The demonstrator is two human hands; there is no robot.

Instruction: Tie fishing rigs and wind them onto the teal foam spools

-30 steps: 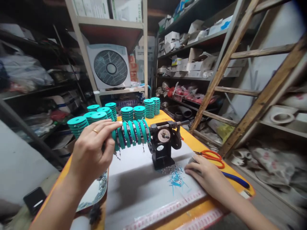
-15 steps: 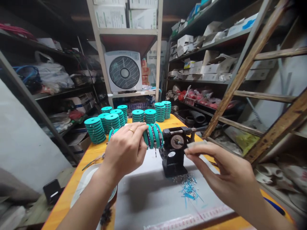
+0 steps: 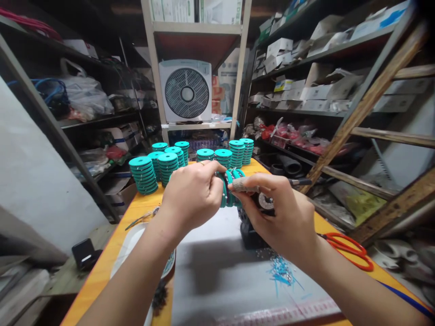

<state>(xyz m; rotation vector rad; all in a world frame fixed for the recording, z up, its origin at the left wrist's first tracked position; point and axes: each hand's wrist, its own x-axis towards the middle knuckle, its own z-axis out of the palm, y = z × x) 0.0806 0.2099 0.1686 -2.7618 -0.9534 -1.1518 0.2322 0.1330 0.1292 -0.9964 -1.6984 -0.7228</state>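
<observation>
A row of teal spools (image 3: 238,173) sits on the shaft of a small black winding machine (image 3: 250,237), above a grey-white sheet. My left hand (image 3: 192,192) is wrapped over the spools from the left, with a ring on one finger. At their right end, my right hand (image 3: 282,206) pinches thumb and index finger together against the spools. Grey wrapping covers that index fingertip. Whatever lies in the pinch is too small to make out. My right hand hides much of the machine.
Stacks of teal spools (image 3: 142,176) stand along the table's back. Blue and silver snippets (image 3: 282,271) lie on the sheet. Red-handled scissors (image 3: 350,251) are at right, a white tray (image 3: 131,244) at left. A box fan (image 3: 186,90) and wooden ladder (image 3: 367,104) are beyond.
My right hand has moved left from beside the machine to the spools, its fingertips now against them. My left hand stays on the spools. The view has shifted, bringing the red-handled scissors into sight.
</observation>
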